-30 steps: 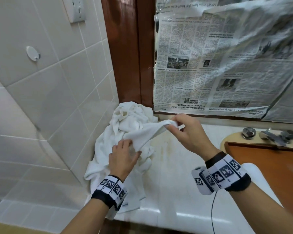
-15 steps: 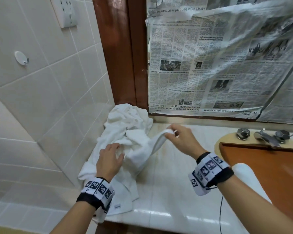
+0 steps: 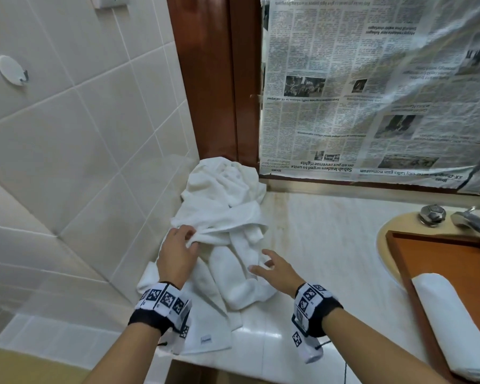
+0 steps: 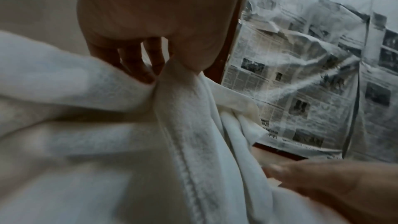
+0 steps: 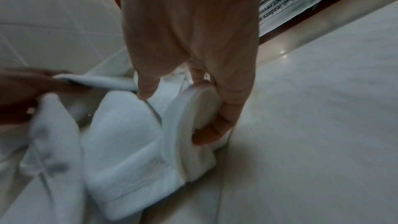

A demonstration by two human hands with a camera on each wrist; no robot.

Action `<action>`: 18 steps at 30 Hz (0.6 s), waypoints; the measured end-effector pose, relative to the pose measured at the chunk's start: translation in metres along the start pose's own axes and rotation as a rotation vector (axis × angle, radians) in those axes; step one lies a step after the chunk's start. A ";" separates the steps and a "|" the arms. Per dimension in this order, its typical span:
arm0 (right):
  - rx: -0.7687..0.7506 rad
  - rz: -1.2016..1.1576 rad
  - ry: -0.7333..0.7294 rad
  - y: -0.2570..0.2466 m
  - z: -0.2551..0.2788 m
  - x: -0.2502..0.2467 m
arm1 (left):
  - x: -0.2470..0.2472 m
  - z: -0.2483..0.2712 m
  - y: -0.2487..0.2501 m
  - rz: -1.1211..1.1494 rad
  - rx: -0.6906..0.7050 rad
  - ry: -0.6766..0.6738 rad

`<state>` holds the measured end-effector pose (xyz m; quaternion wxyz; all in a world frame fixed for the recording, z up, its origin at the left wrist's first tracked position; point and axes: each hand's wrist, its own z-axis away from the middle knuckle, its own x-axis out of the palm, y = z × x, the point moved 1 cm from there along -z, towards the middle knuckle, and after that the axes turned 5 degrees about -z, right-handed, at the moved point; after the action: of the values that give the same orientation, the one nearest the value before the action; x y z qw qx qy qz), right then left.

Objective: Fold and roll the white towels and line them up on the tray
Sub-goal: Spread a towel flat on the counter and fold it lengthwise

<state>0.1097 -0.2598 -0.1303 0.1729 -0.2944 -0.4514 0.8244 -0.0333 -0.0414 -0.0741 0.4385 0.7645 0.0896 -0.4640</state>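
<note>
The white towels (image 3: pixel 227 236) lay heaped on the bench (image 3: pixel 330 245) by the wall; your left hand (image 3: pixel 178 253) pinched one hem, right hand (image 3: pixel 275 270) hovered open-fingered—next, spread it flat for folding.

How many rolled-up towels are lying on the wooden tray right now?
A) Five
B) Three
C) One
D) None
C: the head view shows a single rolled towel on the wooden tray, while the other towels lie in a loose pile on the counter.
</note>
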 end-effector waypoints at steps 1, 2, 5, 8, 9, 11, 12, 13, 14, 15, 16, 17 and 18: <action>-0.019 0.040 0.003 -0.003 -0.006 0.006 | -0.001 -0.003 -0.003 0.024 -0.001 0.017; -0.041 0.074 0.034 -0.007 -0.014 0.012 | -0.002 -0.005 -0.005 0.042 -0.001 0.030; -0.116 -0.001 0.211 -0.027 -0.034 0.024 | -0.007 -0.011 -0.009 0.080 -0.004 0.052; -0.215 -0.051 0.219 -0.058 -0.046 0.026 | -0.012 -0.016 -0.009 0.118 0.044 -0.004; -0.266 -0.042 0.213 -0.070 -0.049 0.026 | -0.013 -0.016 -0.007 0.130 0.071 -0.038; -0.344 0.012 0.214 -0.096 -0.053 0.025 | -0.013 -0.016 -0.004 0.148 0.103 -0.075; -0.366 0.066 0.225 -0.108 -0.054 0.024 | -0.013 -0.016 -0.003 0.150 0.109 -0.071; -0.387 0.130 0.240 -0.120 -0.055 0.022 | -0.012 -0.017 -0.004 0.147 0.108 -0.060; -0.410 0.191 0.255 -0.128 -0.057 0.020 | -0.011 -0.018 -0.005 0.132 0.110 -0.049; -0.436 0.238 0.256 -0.135 -0.058 0.017 | -0.010 -0.019 -0.006 0.105 0.115 -0.041; -0.453 0.256 0.236 -0.139 -0.059 0.014 | -0.008 -0.019 -0.008 0.074 0.125 -0.038; -0.475 0.255 0.203 -0.143 -0.060 0.011 | -0.006 -0.017 -0.009 0.045 0.135 -0.041; -0.496 0.232 0.172 -0.141 -0.061 0.009 | -0.002 -0.015 -0.011 0.025 0.144 -0.052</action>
<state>0.1448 -0.1405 -0.0390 0.0377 -0.4463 -0.5862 0.6751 -0.0310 -0.0234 -0.0758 0.3906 0.7826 0.0349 -0.4834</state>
